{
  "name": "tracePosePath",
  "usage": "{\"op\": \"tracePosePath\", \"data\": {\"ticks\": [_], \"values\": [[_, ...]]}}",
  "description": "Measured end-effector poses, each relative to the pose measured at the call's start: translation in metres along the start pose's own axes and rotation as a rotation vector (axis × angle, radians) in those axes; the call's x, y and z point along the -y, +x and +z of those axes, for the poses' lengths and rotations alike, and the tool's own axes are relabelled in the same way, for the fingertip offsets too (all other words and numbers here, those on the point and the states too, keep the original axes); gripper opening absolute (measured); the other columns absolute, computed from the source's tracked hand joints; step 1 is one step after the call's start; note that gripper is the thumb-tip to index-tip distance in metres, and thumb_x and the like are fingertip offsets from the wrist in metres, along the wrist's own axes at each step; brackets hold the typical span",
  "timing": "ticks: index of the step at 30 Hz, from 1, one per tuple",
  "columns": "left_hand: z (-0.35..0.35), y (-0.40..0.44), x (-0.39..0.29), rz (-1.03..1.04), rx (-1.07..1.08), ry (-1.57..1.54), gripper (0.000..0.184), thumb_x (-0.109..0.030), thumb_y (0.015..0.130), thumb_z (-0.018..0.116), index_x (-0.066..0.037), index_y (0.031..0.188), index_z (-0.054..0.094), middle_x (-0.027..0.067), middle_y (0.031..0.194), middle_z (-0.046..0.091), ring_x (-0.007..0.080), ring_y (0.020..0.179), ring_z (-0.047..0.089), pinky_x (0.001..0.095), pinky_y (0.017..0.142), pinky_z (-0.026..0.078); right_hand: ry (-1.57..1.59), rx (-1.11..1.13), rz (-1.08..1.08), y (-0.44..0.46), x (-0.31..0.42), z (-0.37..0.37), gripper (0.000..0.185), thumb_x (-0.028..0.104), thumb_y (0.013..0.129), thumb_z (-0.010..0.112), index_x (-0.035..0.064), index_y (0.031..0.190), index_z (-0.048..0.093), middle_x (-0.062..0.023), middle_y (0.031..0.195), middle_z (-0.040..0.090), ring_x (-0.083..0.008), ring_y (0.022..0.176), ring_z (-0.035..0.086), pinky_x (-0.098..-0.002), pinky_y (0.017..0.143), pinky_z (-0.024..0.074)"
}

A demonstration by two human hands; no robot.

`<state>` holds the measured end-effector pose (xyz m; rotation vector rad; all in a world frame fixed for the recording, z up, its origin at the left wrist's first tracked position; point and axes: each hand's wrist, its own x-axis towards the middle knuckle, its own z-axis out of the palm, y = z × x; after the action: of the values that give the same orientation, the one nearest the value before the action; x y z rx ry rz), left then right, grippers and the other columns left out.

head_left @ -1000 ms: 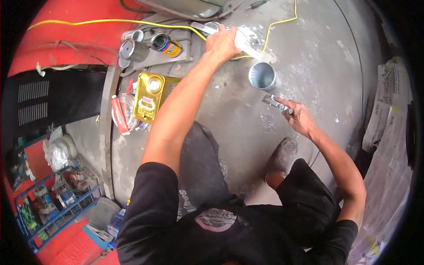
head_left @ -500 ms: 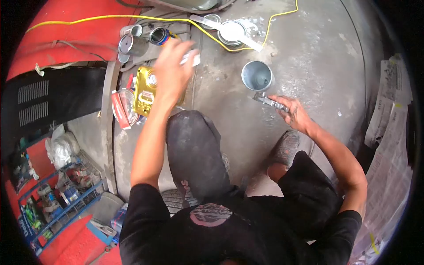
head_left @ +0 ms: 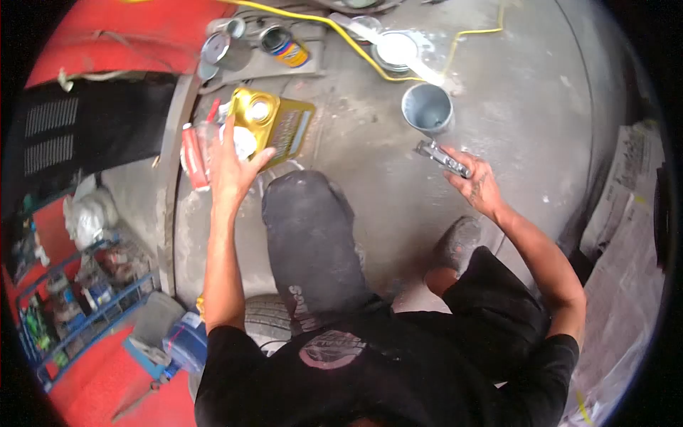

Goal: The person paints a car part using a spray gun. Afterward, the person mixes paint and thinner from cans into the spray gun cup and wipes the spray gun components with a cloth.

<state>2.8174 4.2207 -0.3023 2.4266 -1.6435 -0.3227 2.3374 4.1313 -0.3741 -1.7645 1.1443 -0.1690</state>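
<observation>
My left hand (head_left: 235, 167) is at the near left corner of a gold rectangular tin (head_left: 284, 132), thumb and fingers spread apart. A round white patch (head_left: 244, 142) shows between the hand and the tin; whether it is a loose piece or part of the tin, I cannot tell. In my right hand (head_left: 478, 186) is a grey metal tool that looks like a spray gun (head_left: 442, 158), its head pointing left. Just beyond that head stands a grey metal can (head_left: 428, 110), open at the top, with its inside visible.
An open tin of white paint (head_left: 395, 51) has a pale stick (head_left: 425, 73) at it, near a yellow cable (head_left: 334, 27). Further cans (head_left: 226, 51) and a blue-and-yellow can (head_left: 286, 48) stand back left. A red tube (head_left: 193, 158) lies left; newspaper sheets (head_left: 612, 206) right.
My left hand has come down and left from above the gold tin, its fingers now spread. The small white piece it held before is no longer plainly in it. My right hand keeps its hold.
</observation>
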Motion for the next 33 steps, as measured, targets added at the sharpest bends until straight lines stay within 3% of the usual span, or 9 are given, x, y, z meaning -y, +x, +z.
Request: {"op": "tracePosePath", "data": {"ticks": [3, 6, 9, 13, 20, 29, 33], "values": [[-0.002, 0.002, -0.009, 0.007, 0.035, 0.055, 0.109, -0.042, 0.071, 0.093, -0.015, 0.161, 0.037, 0.0293, 0.143, 0.054, 0.0488, 0.131, 0.054, 0.057, 0.108, 0.045, -0.039, -0.189, -0.017, -0.011, -0.006, -0.015, 0.051, 0.012, 0.09, 0.069, 0.0053, 0.139, 0.063, -0.0277, 0.111, 0.069, -0.0404, 0.099, 0.071, -0.0444, 0.088, 0.0542], [0.003, 0.005, -0.001, 0.049, 0.01, 0.097, 0.112, -0.039, 0.072, 0.092, -0.019, 0.164, 0.031, 0.0357, 0.14, 0.051, 0.0509, 0.132, 0.051, 0.0564, 0.108, 0.044, -0.084, -0.364, -0.044, -0.032, -0.016, -0.034, 0.047, 0.012, 0.092, 0.069, 0.0034, 0.138, 0.063, -0.0272, 0.102, 0.07, -0.0402, 0.09, 0.072, -0.045, 0.084, 0.0548], [0.003, 0.002, -0.004, 0.039, -0.011, 0.112, 0.112, -0.039, 0.073, 0.092, -0.019, 0.164, 0.03, 0.0364, 0.143, 0.048, 0.0504, 0.132, 0.05, 0.056, 0.108, 0.044, -0.021, -0.425, 0.309, -0.06, -0.002, -0.063, 0.041, 0.011, 0.094, 0.068, 0.0029, 0.135, 0.065, -0.0248, 0.093, 0.072, -0.0427, 0.085, 0.072, -0.0457, 0.08, 0.0555], [0.001, -0.001, -0.018, 0.041, -0.023, 0.185, 0.113, -0.039, 0.072, 0.093, -0.018, 0.164, 0.03, 0.0344, 0.14, 0.048, 0.0501, 0.129, 0.052, 0.0554, 0.107, 0.044, -0.193, -0.619, 0.295, -0.085, -0.015, -0.082, 0.038, 0.016, 0.097, 0.068, 0.0032, 0.132, 0.065, -0.0252, 0.089, 0.072, -0.0452, 0.085, 0.072, -0.0474, 0.076, 0.0547], [0.008, -0.001, -0.017, 0.081, -0.093, 0.246, 0.108, -0.036, 0.075, 0.091, -0.016, 0.163, 0.032, 0.0349, 0.141, 0.046, 0.0505, 0.13, 0.051, 0.0554, 0.107, 0.044, -0.299, -0.598, 0.383, -0.096, -0.018, -0.082, 0.037, 0.017, 0.096, 0.07, 0.0063, 0.131, 0.065, -0.0271, 0.093, 0.071, -0.0484, 0.088, 0.069, -0.0506, 0.075, 0.0537], [0.006, 0.002, -0.019, 0.067, -0.067, 0.204, 0.104, -0.034, 0.076, 0.09, -0.014, 0.162, 0.035, 0.0334, 0.145, 0.045, 0.0494, 0.134, 0.047, 0.0545, 0.112, 0.04, -0.434, -0.684, 0.19, -0.103, -0.033, -0.065, 0.037, 0.014, 0.093, 0.073, 0.008, 0.127, 0.063, -0.025, 0.096, 0.072, -0.0473, 0.085, 0.069, -0.0522, 0.073, 0.0544], [0.009, 0.003, -0.008, 0.125, -0.091, 0.195, 0.098, -0.032, 0.077, 0.089, -0.013, 0.159, 0.04, 0.0326, 0.145, 0.045, 0.0482, 0.135, 0.045, 0.0552, 0.114, 0.037, -0.476, -0.652, 0.228, -0.107, -0.042, -0.055, 0.038, 0.013, 0.092, 0.073, 0.0096, 0.128, 0.062, -0.0221, 0.1, 0.072, -0.0457, 0.087, 0.069, -0.0525, 0.073, 0.0546]]}}
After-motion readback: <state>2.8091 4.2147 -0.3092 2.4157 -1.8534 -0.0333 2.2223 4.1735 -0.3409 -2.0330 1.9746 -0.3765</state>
